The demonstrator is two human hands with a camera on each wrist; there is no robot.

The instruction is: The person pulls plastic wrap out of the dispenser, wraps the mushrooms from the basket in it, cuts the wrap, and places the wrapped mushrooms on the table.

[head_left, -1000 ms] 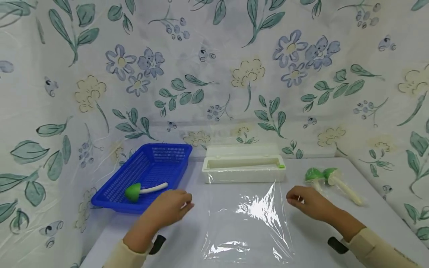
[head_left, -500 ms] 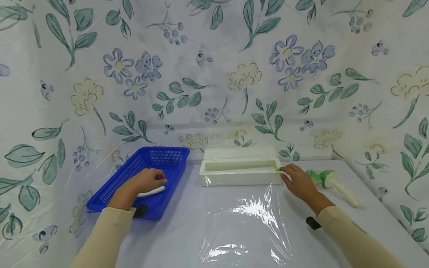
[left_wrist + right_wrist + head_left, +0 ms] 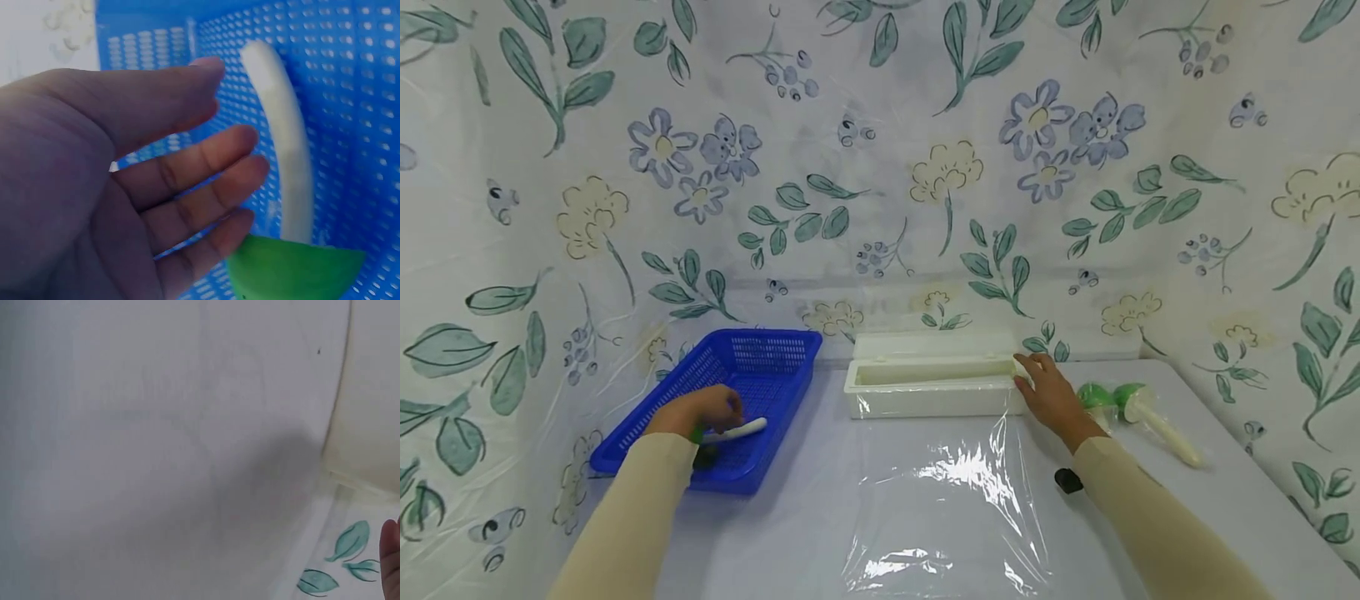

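My left hand (image 3: 703, 410) is inside the blue basket, over a mushroom-shaped piece (image 3: 290, 156) with a green half-dome cap and long white stem. In the left wrist view its fingers are loosely bent beside the stem, with a gap between thumb and fingers. The hand hides most of the cap in the head view. My right hand (image 3: 1047, 396) is at the right end of a long white box (image 3: 928, 404), fingertips right at its rim, covering the green tab there. Clear plastic film (image 3: 943, 500) stretches from the box toward me over the table.
Two more green-capped pieces (image 3: 1142, 408) in clear wrap lie on the right of the table, just beyond my right hand. The blue basket (image 3: 775, 337) stands at the left. A floral sheet (image 3: 880, 167) hangs behind the table.
My left hand has moved left and down into the basket, over the green-capped piece. My right hand has moved left and forward from beside the film to the box's right end.
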